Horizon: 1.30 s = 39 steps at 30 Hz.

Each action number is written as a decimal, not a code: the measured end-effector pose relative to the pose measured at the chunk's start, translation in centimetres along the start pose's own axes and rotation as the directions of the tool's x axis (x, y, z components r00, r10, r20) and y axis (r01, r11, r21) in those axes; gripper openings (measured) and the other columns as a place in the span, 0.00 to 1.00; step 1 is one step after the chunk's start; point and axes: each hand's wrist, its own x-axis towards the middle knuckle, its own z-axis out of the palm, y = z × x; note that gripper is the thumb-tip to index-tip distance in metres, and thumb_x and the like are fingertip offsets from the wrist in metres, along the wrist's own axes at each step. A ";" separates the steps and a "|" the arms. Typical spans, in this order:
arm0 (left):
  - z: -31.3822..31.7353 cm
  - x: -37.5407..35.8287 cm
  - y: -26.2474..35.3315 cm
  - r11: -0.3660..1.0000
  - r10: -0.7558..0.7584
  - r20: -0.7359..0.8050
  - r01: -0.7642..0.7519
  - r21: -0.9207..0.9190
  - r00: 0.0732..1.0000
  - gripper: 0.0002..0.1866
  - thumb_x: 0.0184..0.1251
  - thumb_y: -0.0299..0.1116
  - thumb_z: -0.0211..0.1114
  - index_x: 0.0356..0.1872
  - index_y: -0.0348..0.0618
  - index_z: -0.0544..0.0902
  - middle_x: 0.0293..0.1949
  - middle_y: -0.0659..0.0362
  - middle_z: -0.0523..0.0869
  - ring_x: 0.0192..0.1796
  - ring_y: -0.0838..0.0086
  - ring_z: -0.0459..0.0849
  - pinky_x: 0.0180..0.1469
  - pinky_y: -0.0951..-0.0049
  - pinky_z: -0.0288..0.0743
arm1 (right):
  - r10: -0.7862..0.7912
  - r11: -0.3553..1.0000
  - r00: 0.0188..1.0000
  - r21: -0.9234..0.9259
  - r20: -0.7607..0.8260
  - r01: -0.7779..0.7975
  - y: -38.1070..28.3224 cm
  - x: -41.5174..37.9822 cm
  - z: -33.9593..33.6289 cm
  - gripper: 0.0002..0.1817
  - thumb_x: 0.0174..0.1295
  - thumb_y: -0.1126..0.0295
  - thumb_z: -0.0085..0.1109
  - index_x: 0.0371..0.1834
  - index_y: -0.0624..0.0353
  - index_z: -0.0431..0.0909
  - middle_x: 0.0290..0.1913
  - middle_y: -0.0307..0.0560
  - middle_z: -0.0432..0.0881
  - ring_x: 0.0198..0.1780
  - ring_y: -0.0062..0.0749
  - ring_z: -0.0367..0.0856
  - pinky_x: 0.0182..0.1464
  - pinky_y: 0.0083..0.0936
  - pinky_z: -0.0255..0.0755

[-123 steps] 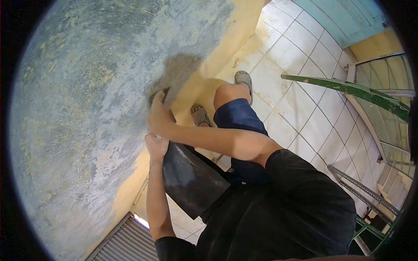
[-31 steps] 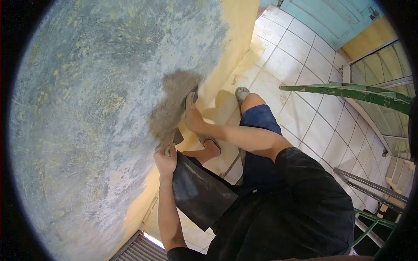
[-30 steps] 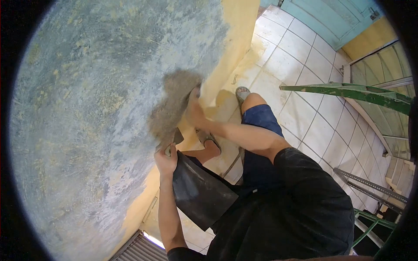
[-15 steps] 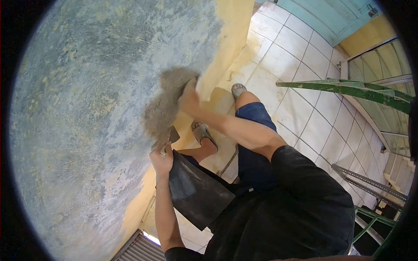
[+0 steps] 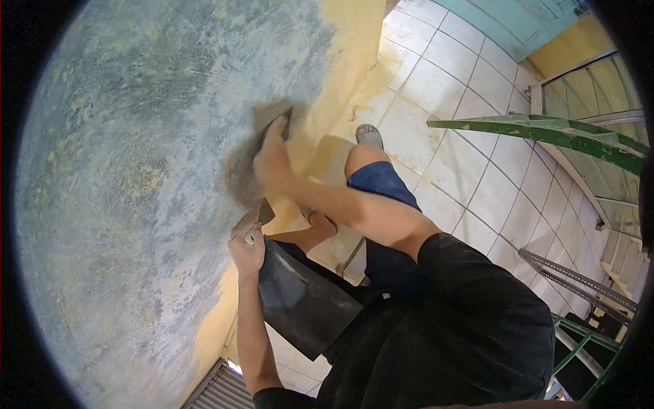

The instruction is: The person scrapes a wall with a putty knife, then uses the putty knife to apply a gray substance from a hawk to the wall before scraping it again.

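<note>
My left hand is closed around the pale handle of a putty knife, its brownish blade sticking up close to the wall. A black sheet-like piece with pale smears runs from beside that hand to my waist. My right hand, blurred, is against the mottled grey-blue and yellow wall. Its fingers are pressed on a dark flat piece, mostly hidden, whose kind I cannot tell. Around and below them lies a dark, soft-edged patch on the wall.
My sandalled feet stand on pale floor tiles beside the wall. Green metal bars reach in from the right, with a perforated metal strip below them. A turquoise door is at the back, and a ribbed grey panel lies at lower left.
My right hand has moved left and slightly up along the wall, uncovering more of the dark piece's edge. My left hand has kept its hold, and the view has shifted slightly.
</note>
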 end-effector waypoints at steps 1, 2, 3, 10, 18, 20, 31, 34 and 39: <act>-0.3 -0.2 0.0 1.000 -0.003 -0.002 0.003 0.003 1.000 0.10 0.61 0.32 0.65 0.37 0.36 0.88 0.34 0.41 0.87 0.38 0.50 0.87 0.45 0.62 0.78 | 0.000 1.000 1.000 0.002 0.004 0.000 0.0 1.2 -0.5 0.43 0.57 0.84 0.45 0.72 0.82 0.30 0.72 0.86 0.44 0.61 0.69 0.71 0.58 0.45 0.72; -0.3 -0.3 0.1 0.998 -0.060 0.027 0.060 0.019 0.998 0.10 0.62 0.32 0.64 0.38 0.36 0.88 0.36 0.42 0.88 0.42 0.54 0.88 0.49 0.64 0.77 | 0.141 0.988 0.986 0.051 0.090 -0.146 -0.2 2.5 -1.7 0.43 0.57 0.84 0.44 0.73 0.81 0.29 0.73 0.86 0.40 0.63 0.70 0.69 0.59 0.45 0.71; -0.3 -0.1 0.2 0.993 -0.113 0.058 0.111 0.036 0.992 0.11 0.63 0.31 0.63 0.39 0.35 0.88 0.38 0.44 0.89 0.45 0.58 0.88 0.52 0.66 0.76 | 0.274 0.952 0.945 0.088 0.177 -0.292 -0.6 3.2 -2.6 0.43 0.58 0.84 0.43 0.73 0.80 0.28 0.73 0.86 0.36 0.65 0.70 0.66 0.61 0.44 0.70; 0.3 0.2 -0.4 0.997 0.036 0.020 -0.037 0.069 0.999 0.12 0.63 0.33 0.64 0.40 0.34 0.87 0.38 0.43 0.88 0.46 0.59 0.88 0.53 0.65 0.76 | -0.323 0.935 0.946 -0.153 0.000 0.319 -0.2 -4.0 1.9 0.44 0.57 0.83 0.43 0.76 0.72 0.32 0.55 0.79 0.73 0.55 0.65 0.77 0.54 0.43 0.73; 0.2 0.0 -0.9 0.999 -0.044 0.011 0.044 0.032 0.999 0.11 0.60 0.33 0.65 0.38 0.38 0.88 0.36 0.41 0.87 0.44 0.50 0.87 0.50 0.62 0.77 | 0.126 0.992 0.990 -0.023 -0.063 -0.128 1.8 0.5 -0.6 0.46 0.52 0.83 0.46 0.74 0.79 0.33 0.61 0.83 0.67 0.54 0.68 0.77 0.58 0.42 0.71; 0.3 0.3 -0.3 0.999 -0.026 0.021 0.026 0.025 0.999 0.11 0.60 0.33 0.65 0.38 0.38 0.88 0.36 0.41 0.87 0.44 0.50 0.87 0.50 0.62 0.77 | -0.005 0.992 0.970 -0.124 0.242 0.036 1.0 -2.8 0.5 0.45 0.56 0.82 0.49 0.71 0.86 0.30 0.71 0.85 0.50 0.66 0.67 0.67 0.67 0.42 0.64; 0.0 0.2 -0.7 0.998 -0.054 0.027 0.054 -0.011 0.998 0.11 0.60 0.33 0.65 0.39 0.38 0.88 0.37 0.41 0.88 0.43 0.51 0.87 0.50 0.63 0.77 | -0.117 0.923 0.991 -0.375 -0.061 0.086 6.2 1.9 1.4 0.41 0.56 0.76 0.52 0.71 0.78 0.43 0.59 0.82 0.70 0.60 0.67 0.73 0.62 0.44 0.71; 0.0 -0.4 -0.6 0.999 -0.039 0.014 0.039 0.014 0.999 0.11 0.61 0.33 0.65 0.39 0.38 0.88 0.36 0.41 0.88 0.43 0.52 0.87 0.49 0.63 0.77 | 0.138 0.972 0.977 -0.167 -0.164 -0.166 8.7 8.6 0.1 0.44 0.54 0.76 0.53 0.72 0.77 0.40 0.57 0.81 0.71 0.58 0.68 0.75 0.61 0.45 0.71; -0.2 0.1 -0.5 0.998 -0.052 0.016 0.053 -0.021 0.999 0.10 0.61 0.33 0.65 0.38 0.39 0.89 0.36 0.41 0.87 0.42 0.51 0.87 0.48 0.63 0.77 | 0.030 0.962 0.998 -0.271 -0.051 -0.043 8.0 4.2 1.3 0.44 0.54 0.75 0.56 0.72 0.75 0.42 0.48 0.78 0.78 0.52 0.68 0.78 0.57 0.49 0.72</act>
